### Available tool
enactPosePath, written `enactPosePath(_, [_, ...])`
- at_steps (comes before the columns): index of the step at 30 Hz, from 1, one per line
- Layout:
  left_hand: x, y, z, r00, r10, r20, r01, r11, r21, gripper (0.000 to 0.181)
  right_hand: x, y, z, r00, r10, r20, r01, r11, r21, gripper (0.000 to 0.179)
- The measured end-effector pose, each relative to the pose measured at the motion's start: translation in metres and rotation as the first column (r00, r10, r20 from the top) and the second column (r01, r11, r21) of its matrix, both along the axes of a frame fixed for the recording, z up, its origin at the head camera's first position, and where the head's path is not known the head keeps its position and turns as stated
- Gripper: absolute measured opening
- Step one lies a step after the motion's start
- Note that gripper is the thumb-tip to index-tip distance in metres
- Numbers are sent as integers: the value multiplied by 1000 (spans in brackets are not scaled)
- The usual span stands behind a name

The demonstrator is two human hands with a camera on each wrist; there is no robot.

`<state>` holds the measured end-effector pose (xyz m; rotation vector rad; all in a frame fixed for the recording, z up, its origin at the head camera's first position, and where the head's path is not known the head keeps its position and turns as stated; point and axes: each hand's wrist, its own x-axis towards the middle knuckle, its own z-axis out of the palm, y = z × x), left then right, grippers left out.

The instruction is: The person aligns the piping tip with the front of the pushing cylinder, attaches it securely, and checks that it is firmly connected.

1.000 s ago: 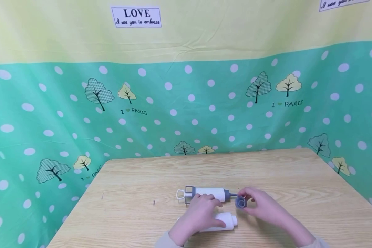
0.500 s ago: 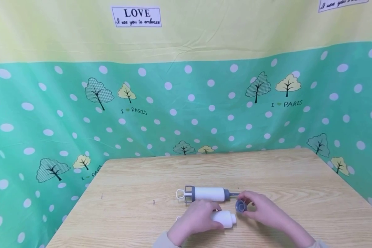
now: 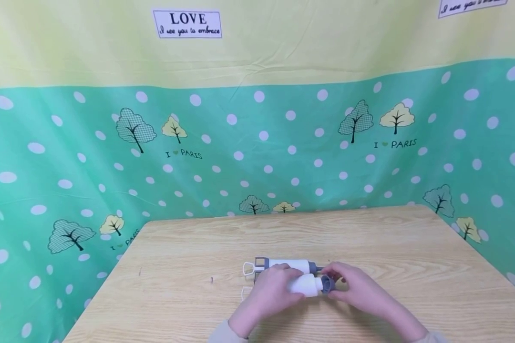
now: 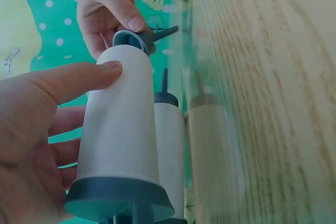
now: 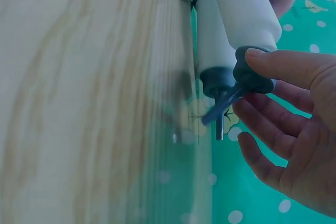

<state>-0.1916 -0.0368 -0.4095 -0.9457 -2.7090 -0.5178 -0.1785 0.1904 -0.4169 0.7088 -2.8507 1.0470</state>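
My left hand [image 3: 272,290] grips the white barrel [image 3: 304,286] of a plunger syringe, its narrow neck pointing right. A grey collar [image 4: 118,195] closes the barrel's other end in the left wrist view, and a white loop handle shows behind the left hand in the head view. Thumb and fingers of my right hand [image 3: 358,290] pinch a grey nozzle cap [image 5: 252,72] at the barrel's neck. The cap sits tilted, its spout angled away from the barrel's line; whether it is seated cannot be told. Part of the barrel is hidden by the left hand.
A second, similar syringe [image 3: 298,265] with its grey nozzle fitted lies on the wooden table [image 3: 189,252] just behind the hands. Its white loop handle [image 3: 248,269] points left. A green dotted curtain [image 3: 214,181] hangs behind the table.
My left hand has raised the white barrel and moved it away from me, towards the second syringe. The nozzle cap has turned towards the barrel and now meets its neck.
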Motion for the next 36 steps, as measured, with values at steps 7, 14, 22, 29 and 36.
enactPosePath(7, [-2, 0, 1, 999, 17, -27, -16, 1000, 19, 42, -5, -7, 2, 1000, 2, -2, -2, 999, -33, 32])
enactPosePath(14, [-4, 1, 4, 998, 20, -63, -18, 1000, 24, 43, -5, -13, 7, 999, -33, -16, 33, 998, -45, 29])
enactPosePath(22, [-6, -1, 11, 997, 20, -74, -18, 999, 28, 42, -8, -18, 8, 988, -65, -139, 61, 998, -31, 35])
enactPosePath(29, [-7, -2, 11, 998, 32, -47, -31, 999, 23, 42, -8, -20, 6, 983, -59, -172, 56, 998, -24, 36])
enactPosePath(36, [-7, -7, 10, 995, 13, -98, -12, 1000, 11, 41, -9, -17, 4, 990, -6, -142, -4, 998, -67, 34])
